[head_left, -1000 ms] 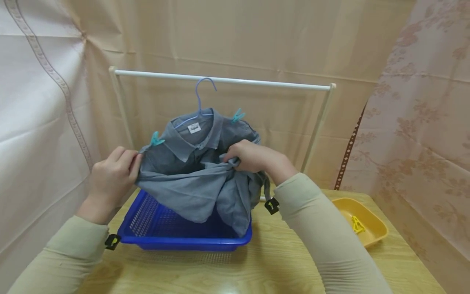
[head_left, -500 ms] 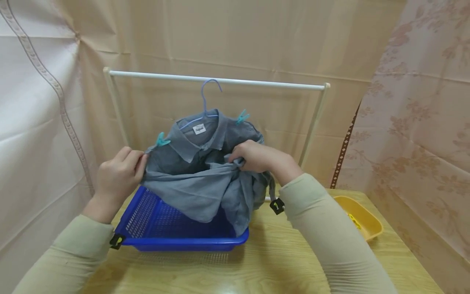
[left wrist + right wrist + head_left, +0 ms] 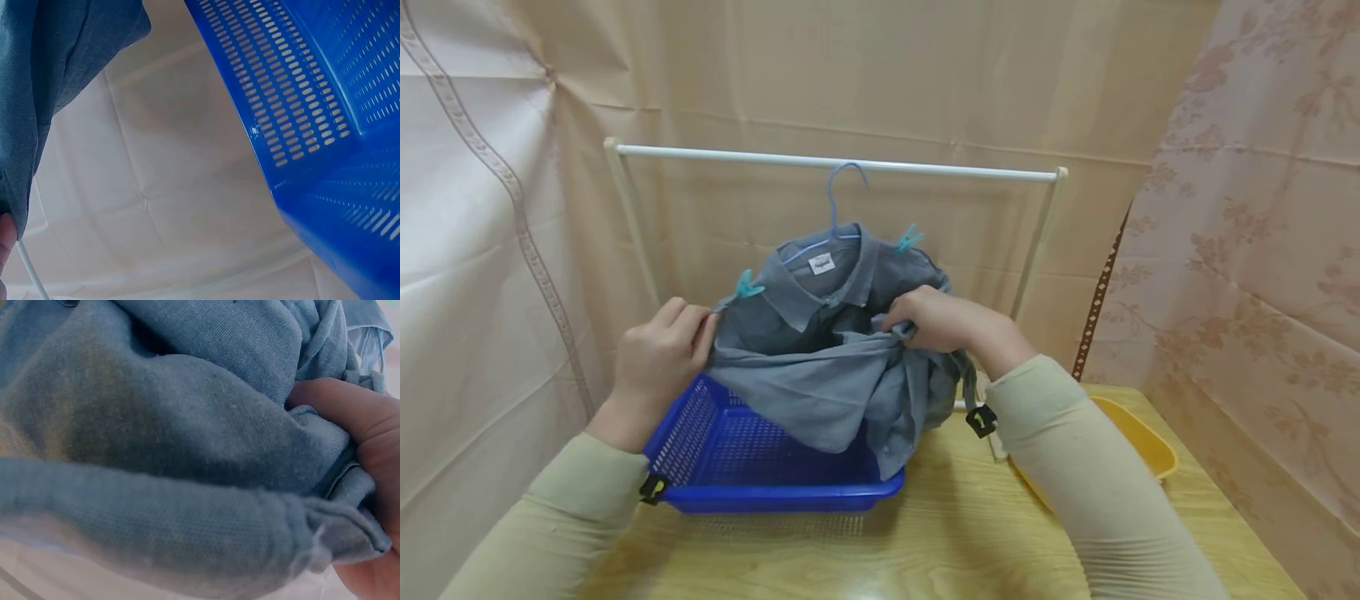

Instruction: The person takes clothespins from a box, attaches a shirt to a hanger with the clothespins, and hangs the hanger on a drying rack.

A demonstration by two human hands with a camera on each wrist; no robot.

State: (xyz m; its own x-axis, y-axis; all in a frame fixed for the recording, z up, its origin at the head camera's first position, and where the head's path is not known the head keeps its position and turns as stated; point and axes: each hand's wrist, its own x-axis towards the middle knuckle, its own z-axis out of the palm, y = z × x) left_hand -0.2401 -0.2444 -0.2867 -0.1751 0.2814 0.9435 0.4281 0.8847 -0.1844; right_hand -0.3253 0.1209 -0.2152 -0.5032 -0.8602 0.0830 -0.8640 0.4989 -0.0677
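A grey-blue collared shirt (image 3: 797,383) sits on a light blue hanger (image 3: 832,200), its front bunched up and drooping over the blue basket (image 3: 775,497). Two teal clothespins, a left clothespin (image 3: 748,285) and a right clothespin (image 3: 909,239), are on the shirt's shoulders. My left hand (image 3: 658,362) pinches the shirt's edge at the left shoulder. Gathered cloth at the front is gripped by my right hand (image 3: 943,323); in the right wrist view the thumb (image 3: 344,406) presses into the folds. The hanger's hook overlaps the rack's top bar in the head view.
A white drying rack (image 3: 737,156) stands behind the shirt. At the right of the wooden table (image 3: 940,533), a yellow tray (image 3: 1150,437) is partly hidden by the right forearm. Cloth curtains (image 3: 955,75) enclose the back and sides.
Both hands have shifted right with the shirt and hanger, while the rack and basket drift slightly left in view. The right forearm now covers more of the yellow tray. Both grips are unchanged.
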